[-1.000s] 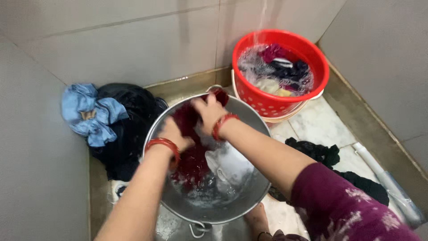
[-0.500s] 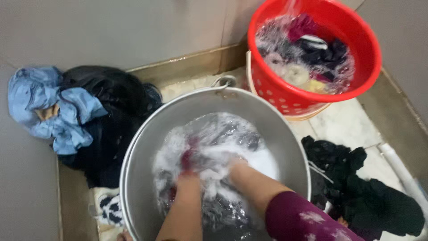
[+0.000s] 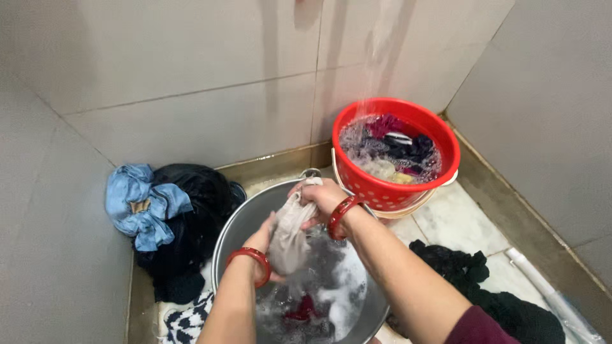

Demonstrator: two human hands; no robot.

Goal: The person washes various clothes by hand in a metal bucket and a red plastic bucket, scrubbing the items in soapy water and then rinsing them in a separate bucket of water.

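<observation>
1. Gripping a wet grey garment (image 3: 290,236) above the steel tub (image 3: 237,223), the right hand (image 3: 322,197) and left hand (image 3: 261,242) both close their fingers on it.
2. Dripping suds could slick the floor (image 3: 459,223).
3. Wringing too hard risks splashing beyond the rim.

Red bangles (image 3: 345,215), maroon patterned sleeve (image 3: 478,326)

Both hands (image 3: 319,199) wringing grey cloth (image 3: 288,236) over metal basin (image 3: 239,223), red bucket (image 3: 395,191) behind
</observation>
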